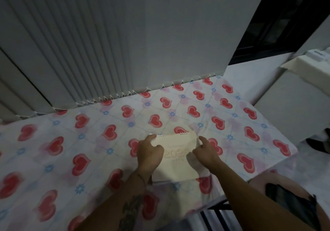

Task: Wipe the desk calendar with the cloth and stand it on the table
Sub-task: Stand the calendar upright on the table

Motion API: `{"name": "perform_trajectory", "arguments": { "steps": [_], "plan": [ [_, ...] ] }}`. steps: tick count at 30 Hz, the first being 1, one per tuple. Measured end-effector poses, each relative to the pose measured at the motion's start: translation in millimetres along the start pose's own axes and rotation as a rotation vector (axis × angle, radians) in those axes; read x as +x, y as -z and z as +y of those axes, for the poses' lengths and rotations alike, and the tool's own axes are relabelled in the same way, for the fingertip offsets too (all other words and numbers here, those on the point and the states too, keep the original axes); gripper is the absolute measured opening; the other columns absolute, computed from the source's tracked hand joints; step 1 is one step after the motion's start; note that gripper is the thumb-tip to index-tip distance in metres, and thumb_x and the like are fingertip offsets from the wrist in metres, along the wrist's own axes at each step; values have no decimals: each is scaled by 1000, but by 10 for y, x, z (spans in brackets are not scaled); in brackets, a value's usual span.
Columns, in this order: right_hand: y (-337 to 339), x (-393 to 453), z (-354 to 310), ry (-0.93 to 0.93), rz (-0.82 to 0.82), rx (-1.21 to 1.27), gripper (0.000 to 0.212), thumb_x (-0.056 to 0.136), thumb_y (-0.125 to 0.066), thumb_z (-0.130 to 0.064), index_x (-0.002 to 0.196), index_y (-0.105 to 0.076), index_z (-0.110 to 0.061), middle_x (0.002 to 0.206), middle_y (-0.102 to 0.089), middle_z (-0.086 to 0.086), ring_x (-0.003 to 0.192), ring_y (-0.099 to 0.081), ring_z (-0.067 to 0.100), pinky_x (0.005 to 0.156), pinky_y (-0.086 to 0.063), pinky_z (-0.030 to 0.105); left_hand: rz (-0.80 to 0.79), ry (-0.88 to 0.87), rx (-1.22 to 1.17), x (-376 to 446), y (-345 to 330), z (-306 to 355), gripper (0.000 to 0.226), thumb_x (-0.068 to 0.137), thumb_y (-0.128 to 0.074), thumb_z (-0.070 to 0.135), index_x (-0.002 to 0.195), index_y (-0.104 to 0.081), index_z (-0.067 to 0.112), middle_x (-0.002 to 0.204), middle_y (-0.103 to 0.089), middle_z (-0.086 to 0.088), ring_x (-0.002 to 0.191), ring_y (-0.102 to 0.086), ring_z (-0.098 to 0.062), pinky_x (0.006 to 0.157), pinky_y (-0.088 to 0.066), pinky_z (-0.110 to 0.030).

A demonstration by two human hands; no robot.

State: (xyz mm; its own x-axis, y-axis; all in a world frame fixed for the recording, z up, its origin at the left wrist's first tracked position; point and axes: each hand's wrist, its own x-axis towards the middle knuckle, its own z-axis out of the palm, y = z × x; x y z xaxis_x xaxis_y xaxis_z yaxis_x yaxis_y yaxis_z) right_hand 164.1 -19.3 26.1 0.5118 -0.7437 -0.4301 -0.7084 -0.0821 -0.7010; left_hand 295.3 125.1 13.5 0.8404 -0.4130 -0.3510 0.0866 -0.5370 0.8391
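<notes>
- Left hand (pixel 149 153), curled, pinches the desk calendar (pixel 175 154) at its 10 o'clock corner.
- Calendar sits mid-table (pixel 53 141), leaning; no cloth visible.
- Right hand (pixel 205 152), fingers loose, touches its 3 o'clock edge.
- Risk: slick tablecloth lets base slide flat.

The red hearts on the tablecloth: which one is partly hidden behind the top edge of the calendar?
The red heart just behind the spiral-bound top edge of the calendar, between both hands; only its upper part shows, while the others nearby show whole.
</notes>
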Motion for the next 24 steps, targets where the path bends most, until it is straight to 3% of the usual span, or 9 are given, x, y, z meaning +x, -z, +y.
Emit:
{"name": "perform_trajectory", "arguments": {
  "steps": [2,4,6,8,11,15,18,20,24],
  "plan": [
    [35,22,-16,-44,18,81,62,89,-57,-11,146,-33,-14,146,-45,12,120,-50,31,92,-47,41,61,-39,1,47,7,18,51,79,-54,9,127,-61,22,124,-61,-6,99,-58,-19,41,-41,-4],
    [75,43,-47,-87,4,140,65,88,-58,-11,147,-31,-13,149,-41,12,123,-48,31,87,-44,37,104,-45,3,84,30,43,50,80,-53,10,126,-61,26,121,-55,-2,99,-54,-18,39,-39,-4],
    [79,67,-63,-106,-11,134,66,87,-61,-14,146,-31,-12,149,-40,13,126,-46,33,87,-44,37,115,-55,23,112,64,28,50,79,-53,10,125,-61,28,120,-54,-1,100,-55,-20,53,-41,-7],
    [61,61,-80,-111,5,98,64,87,-62,-15,144,-35,-9,147,-43,13,125,-47,31,85,-43,35,101,-61,39,141,76,-28,52,77,-54,7,126,-62,25,120,-55,-6,106,-57,-25,72,-44,-21],
    [19,37,-73,-79,47,80,65,86,-60,-14,146,-34,-9,144,-47,14,123,-50,31,91,-47,38,95,-83,26,126,82,-119,53,79,-53,3,125,-61,25,116,-47,-6,104,-49,-20,76,-41,-17],
    [2,-29,-113,74,175,157,61,86,-58,-8,143,-37,-15,109,-61,1,88,-58,14,65,-46,23,147,-174,22,106,103,-135,49,83,-56,5,119,-57,38,116,-42,3,114,-51,-25,98,-50,-37],
    [8,-38,-186,191,265,144,60,86,-59,-9,141,-39,-17,94,-53,-13,80,-55,6,58,-39,15,209,-246,-25,113,138,-41,48,84,-59,8,112,-53,47,118,-38,11,115,-54,-23,99,-52,-43],
    [15,-41,-247,226,308,170,61,86,-61,-12,142,-38,-20,97,-52,-13,83,-54,6,59,-40,14,244,-303,-53,112,142,45,46,85,-59,11,111,-52,48,118,-38,17,112,-56,-19,92,-55,-35],
    [40,-60,-337,255,365,234,62,87,-63,-15,143,-36,-22,102,-49,-14,85,-52,6,64,-53,21,299,-398,-93,93,104,179,43,86,-61,9,109,-56,45,117,-43,23,105,-57,-8,66,-39,8]
  ]
}}
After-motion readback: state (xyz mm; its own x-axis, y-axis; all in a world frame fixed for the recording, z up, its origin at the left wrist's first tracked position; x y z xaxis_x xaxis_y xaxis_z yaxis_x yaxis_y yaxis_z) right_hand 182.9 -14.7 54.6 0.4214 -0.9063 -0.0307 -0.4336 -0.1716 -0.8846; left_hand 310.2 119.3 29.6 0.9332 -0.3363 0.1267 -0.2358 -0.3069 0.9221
